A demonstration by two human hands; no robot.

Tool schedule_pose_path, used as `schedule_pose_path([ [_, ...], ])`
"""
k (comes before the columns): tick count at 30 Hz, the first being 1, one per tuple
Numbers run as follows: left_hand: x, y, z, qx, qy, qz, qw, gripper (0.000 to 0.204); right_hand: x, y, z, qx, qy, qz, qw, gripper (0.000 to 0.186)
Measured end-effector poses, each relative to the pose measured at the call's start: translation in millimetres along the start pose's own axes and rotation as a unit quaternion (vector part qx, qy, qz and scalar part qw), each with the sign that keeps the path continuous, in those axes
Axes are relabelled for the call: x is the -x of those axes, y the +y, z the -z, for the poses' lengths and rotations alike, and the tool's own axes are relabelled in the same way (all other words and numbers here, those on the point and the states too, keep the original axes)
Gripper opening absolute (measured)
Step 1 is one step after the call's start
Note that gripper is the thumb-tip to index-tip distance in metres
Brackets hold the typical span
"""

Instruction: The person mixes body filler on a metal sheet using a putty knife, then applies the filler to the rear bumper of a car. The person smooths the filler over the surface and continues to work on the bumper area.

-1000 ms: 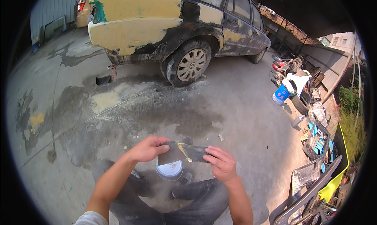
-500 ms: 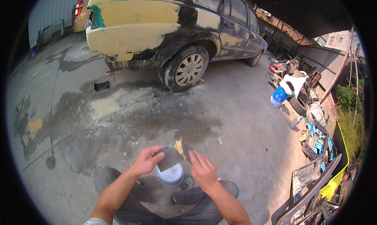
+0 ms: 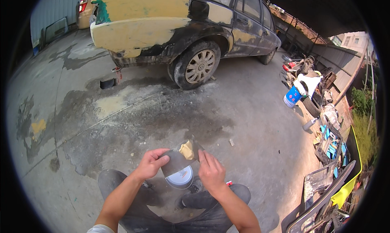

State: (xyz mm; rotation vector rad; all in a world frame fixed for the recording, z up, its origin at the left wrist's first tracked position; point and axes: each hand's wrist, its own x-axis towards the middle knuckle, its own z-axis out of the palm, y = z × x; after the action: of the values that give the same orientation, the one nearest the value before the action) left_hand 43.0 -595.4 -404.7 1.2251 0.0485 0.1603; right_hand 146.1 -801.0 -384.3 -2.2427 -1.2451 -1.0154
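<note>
L hand [image 3: 151,164] pinches the near-left corner of a grey spreader board [image 3: 175,160], thumb on top, fingers curled under — clamped on it. R hand [image 3: 210,173] sits at the board's right edge, fingers together and extended, tips touching the edge; whether it truly grips or only steadies cannot be told. Board is held above the lap, tilted, far-right end higher.

On that high end: a dab of yellow-tan filler [image 3: 187,150], near the edge. Directly under the board, on the ground between the person's knees, a round tin w/ pale lid [image 3: 180,178], partly hidden by the board.

Farther out: stained concrete floor [image 3: 122,119] w/ pale dust patches. Far side, a car [image 3: 183,26] w/ rear panels covered in yellow filler, dark bare patches around the wheel [image 3: 199,65]. Right: blue-and-white bucket [image 3: 293,96], scrap piles.

Risks, as judged:
- Tilt of board → filler could slide or drop off, landing on trousers or floor; grit contam. then likely.
- Only a corner pinch by L hand → board may twist if R hand presses at the edge.
- Dab near edge → R fingers may smear it.
- Tin close to feet/knees → a shift of legs could knock it.
- Open sun, dusty yard → filler may skin over, pick up dust.
</note>
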Motion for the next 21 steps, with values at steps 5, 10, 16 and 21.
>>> schedule_pose_path([
  [5, -1.2, -1.0, -1.3, 0.026, 0.002, 0.013, 1.0, 0.029, 9.3, 6.2, -1.3, 0.016, -0.011, -0.019, 1.0, 0.036],
  [10, 0.8, -2.3, -2.9, 0.056, 0.006, 0.012, 0.998, 0.029, 13.5, 11.9, 2.5, -0.082, -0.094, -0.15, 0.981, 0.031],
  [16, -4.2, -10.0, -2.3, 0.061, 0.006, 0.055, 0.997, 0.025, 5.2, 2.9, 17.3, -0.583, -0.021, -0.398, 0.708, 0.023],
  [21, -3.8, -16.6, -5.5, 0.075, 0.028, 0.062, 0.995, 0.025, 7.7, -11.7, 28.9, -0.556, -0.049, -0.383, 0.736, 0.022],
])
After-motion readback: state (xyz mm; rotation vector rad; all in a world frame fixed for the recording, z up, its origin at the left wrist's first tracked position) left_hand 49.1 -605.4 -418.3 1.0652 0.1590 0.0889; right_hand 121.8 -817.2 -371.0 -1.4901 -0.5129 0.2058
